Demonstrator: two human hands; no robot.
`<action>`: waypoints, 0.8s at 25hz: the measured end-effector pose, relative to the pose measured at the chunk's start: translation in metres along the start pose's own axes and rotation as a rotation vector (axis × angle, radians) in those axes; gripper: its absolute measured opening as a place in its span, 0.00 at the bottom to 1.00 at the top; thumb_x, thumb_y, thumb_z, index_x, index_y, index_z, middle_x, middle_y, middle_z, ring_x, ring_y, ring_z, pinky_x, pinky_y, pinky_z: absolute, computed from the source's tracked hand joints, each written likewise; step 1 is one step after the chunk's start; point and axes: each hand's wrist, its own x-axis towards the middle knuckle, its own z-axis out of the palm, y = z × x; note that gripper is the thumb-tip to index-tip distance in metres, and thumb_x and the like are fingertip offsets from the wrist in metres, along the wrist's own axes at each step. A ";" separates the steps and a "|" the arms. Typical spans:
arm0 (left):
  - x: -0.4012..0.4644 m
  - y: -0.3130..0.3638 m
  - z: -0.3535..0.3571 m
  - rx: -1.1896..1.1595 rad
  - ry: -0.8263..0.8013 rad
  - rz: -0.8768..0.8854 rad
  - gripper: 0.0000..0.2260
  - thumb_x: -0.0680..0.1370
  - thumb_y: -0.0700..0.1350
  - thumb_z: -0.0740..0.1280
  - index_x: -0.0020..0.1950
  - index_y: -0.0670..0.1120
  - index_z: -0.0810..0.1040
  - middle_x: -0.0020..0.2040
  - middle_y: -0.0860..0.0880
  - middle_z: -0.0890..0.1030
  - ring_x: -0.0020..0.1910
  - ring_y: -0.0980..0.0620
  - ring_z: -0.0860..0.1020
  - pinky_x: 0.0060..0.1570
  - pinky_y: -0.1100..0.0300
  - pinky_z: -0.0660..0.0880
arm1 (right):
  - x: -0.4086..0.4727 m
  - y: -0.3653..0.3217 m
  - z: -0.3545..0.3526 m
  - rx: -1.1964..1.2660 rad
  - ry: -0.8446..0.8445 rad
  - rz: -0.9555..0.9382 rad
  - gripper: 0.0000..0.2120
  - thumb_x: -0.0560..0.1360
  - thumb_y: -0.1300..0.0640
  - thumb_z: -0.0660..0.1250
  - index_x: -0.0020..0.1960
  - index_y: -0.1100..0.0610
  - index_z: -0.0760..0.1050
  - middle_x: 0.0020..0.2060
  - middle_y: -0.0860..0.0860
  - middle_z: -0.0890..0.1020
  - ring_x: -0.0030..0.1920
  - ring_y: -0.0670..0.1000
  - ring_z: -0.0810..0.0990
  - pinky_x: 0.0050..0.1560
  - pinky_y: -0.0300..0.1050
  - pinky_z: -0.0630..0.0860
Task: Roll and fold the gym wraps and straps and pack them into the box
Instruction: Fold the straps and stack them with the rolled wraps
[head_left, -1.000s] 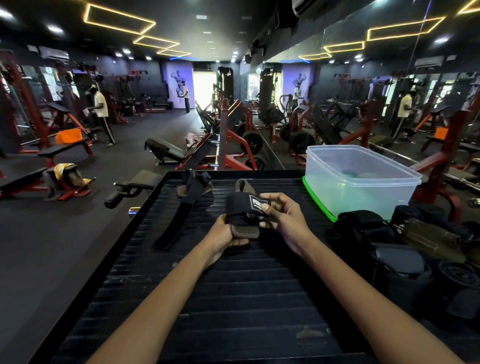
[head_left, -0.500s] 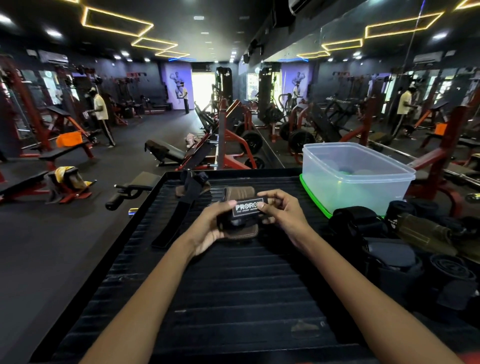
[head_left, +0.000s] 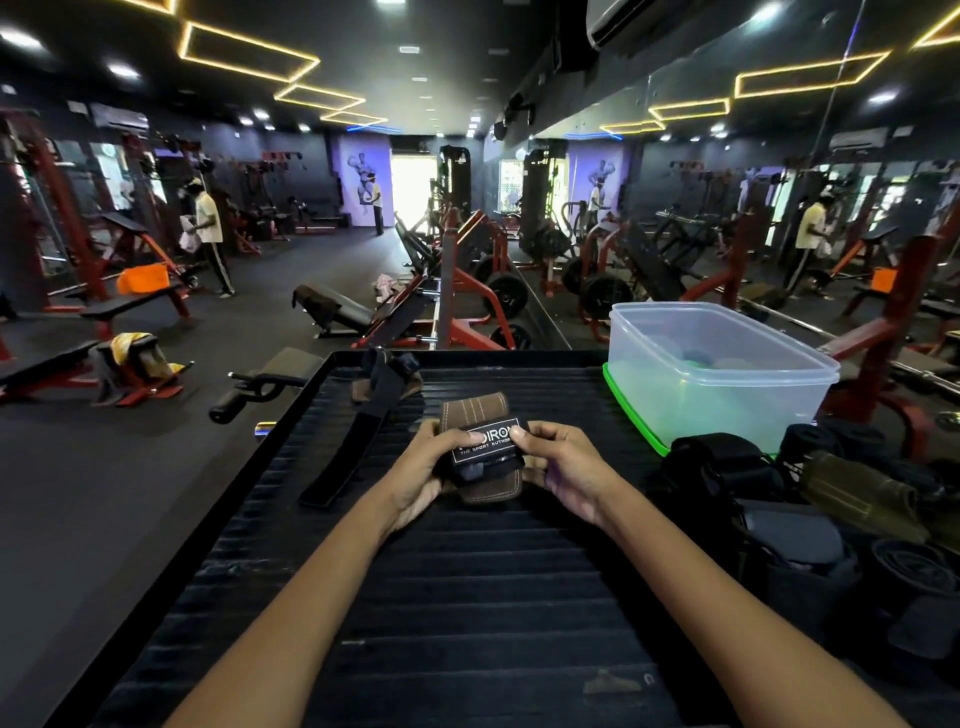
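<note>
- Head view: near the middle of the ribbed black platform (head_left: 467, 597), the left hand (head_left: 421, 478) and right hand (head_left: 563, 467) both grip a folded brown-and-black lifting strap (head_left: 485, 449), fingers curled round its ends.
- A second strap (head_left: 363, 431) lies unrolled toward the far left edge.
- The clear plastic box (head_left: 717, 384) sits at the far right corner, on a green lid (head_left: 631, 415).
- Dark rolled wraps (head_left: 810, 499) are piled along the right edge.

Wrap pile (head_left: 810, 514) crowds the box (head_left: 717, 374); mat (head_left: 467, 597) centre open.
</note>
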 end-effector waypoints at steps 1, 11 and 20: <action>0.003 -0.001 0.000 0.084 0.034 0.012 0.19 0.70 0.44 0.74 0.55 0.47 0.70 0.51 0.48 0.79 0.47 0.53 0.79 0.40 0.59 0.78 | 0.001 -0.001 0.001 -0.018 0.056 -0.024 0.04 0.75 0.63 0.68 0.49 0.63 0.78 0.38 0.54 0.82 0.33 0.46 0.78 0.35 0.36 0.78; 0.000 0.006 -0.068 1.527 0.652 -0.136 0.26 0.77 0.55 0.65 0.69 0.41 0.63 0.69 0.37 0.64 0.68 0.36 0.62 0.64 0.42 0.64 | 0.012 -0.010 -0.046 -0.527 0.917 -0.068 0.18 0.79 0.51 0.62 0.54 0.67 0.78 0.54 0.65 0.80 0.55 0.62 0.78 0.56 0.51 0.72; 0.002 0.015 -0.059 1.196 0.569 0.029 0.18 0.73 0.42 0.72 0.59 0.40 0.72 0.60 0.40 0.76 0.58 0.42 0.75 0.53 0.53 0.72 | 0.009 -0.006 -0.043 -0.971 0.881 -0.049 0.22 0.82 0.55 0.56 0.65 0.73 0.66 0.63 0.71 0.71 0.65 0.67 0.68 0.65 0.54 0.63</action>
